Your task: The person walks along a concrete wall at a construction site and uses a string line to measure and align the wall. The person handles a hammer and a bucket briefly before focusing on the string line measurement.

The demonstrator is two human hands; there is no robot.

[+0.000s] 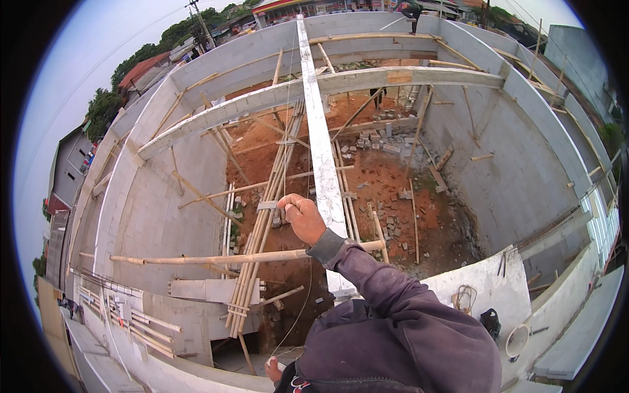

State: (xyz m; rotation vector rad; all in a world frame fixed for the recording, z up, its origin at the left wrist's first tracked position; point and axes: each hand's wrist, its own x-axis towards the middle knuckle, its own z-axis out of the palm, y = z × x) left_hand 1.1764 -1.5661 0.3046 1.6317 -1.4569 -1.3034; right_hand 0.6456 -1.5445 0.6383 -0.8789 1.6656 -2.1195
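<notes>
My right hand (pixel 303 217) reaches out in a purple-grey sleeve with its fingers pinched on a thin string (pixel 287 141). From there the string runs away beside a long white-topped concrete beam (pixel 321 150). A slack length of the same string hangs below the hand and curves toward my body. Low in the picture, my left hand (pixel 272 369) shows only in part; the string meets its closed fingertips, and my jacket hides the rest. Just beneath my right wrist, a bamboo pole (pixel 223 258) lies crosswise.
Far below is a reddish dirt floor (pixel 262 157) with rubble (pixel 386 139). Bundled bamboo poles (pixel 272 190) rise left of the beam. A concrete crossbeam (pixel 229 112) spans the block walls (pixel 524 144). A co-worker (pixel 413 12) is atop the far wall. Wire (pixel 464 298) lies at right.
</notes>
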